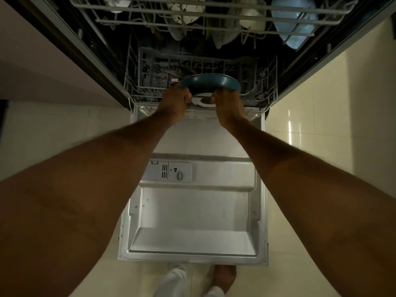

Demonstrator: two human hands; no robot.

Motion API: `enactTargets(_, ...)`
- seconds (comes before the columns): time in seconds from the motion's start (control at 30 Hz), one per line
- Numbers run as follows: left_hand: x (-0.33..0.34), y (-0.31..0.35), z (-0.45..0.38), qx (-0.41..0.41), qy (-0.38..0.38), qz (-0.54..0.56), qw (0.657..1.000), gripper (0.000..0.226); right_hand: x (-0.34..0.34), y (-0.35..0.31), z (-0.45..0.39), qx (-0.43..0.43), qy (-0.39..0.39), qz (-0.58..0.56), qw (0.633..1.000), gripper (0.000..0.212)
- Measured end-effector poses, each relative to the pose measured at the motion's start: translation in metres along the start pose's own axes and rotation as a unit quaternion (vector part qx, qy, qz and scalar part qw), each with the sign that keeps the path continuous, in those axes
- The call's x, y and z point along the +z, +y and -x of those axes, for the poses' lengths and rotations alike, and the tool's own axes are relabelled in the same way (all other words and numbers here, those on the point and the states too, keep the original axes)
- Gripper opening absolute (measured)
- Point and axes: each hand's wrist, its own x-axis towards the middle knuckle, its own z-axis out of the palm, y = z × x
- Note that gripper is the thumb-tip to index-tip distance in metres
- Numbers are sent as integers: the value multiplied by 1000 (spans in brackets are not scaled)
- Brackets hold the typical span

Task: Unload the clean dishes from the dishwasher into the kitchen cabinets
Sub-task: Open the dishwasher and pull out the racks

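Item: blue plate (211,83), gripped by left hand (176,99) and right hand (227,103) at twelve o'clock, lower rack (265,86). Step judged: lifting out; carrying to cabinet required next.

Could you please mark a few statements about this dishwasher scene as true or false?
1. Both hands, left and right, hold the blue plate. True.
2. The dishwasher door is closed. False: it is folded down open.
3. The upper rack is bare. False: dishes sit in it.
4. The plate is at the front of the lower rack. True.
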Motion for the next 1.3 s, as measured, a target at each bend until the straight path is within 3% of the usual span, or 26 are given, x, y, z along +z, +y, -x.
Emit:
enactTargets(0.27,-1,0,2,17,3,13,1000,25,-4,6,2,2,6,-21,1000,21)
enactTargets(0.33,-5,-5,1,47,-2,14,999,25,-9,8,-2,-82,-7,112,990,19)
enactTargets(0.4,-8,-11,4,89,7,35,995,21,-15,14,-1,-205,4,256,945,16)
enactTargets(0.5,-11,-34,13,118,39,54,991,24,-28,27,8,-279,85,234,927,13)
enactTargets(0.6,-19,-81,18,87,9,-108,990,51,-45,44,3,-244,129,229,933,14)
enactTargets(0.7,-35,-113,13,108,-22,-262,959,67,-63,62,-17,-136,29,330,934,57)
enactTargets(0.8,-45,-120,-5,80,-43,-359,929,60,-68,63,-36,-98,-118,506,849,74)
enactTargets(0.9,-47,-124,-18,46,-73,-419,904,59,-62,58,-57,-79,-172,581,792,77)
enactTargets(0.97,-45,-119,-17,35,-67,-410,909,61,-57,61,-62,-75,-150,602,781,69)
enactTargets(1.1,-43,-107,0,56,-27,-420,905,54,-59,74,-44,-112,-40,574,810,33)
enactTargets(1.3,-22,-122,64,101,-34,-379,919,56,-66,95,14,-125,-75,577,804,18)
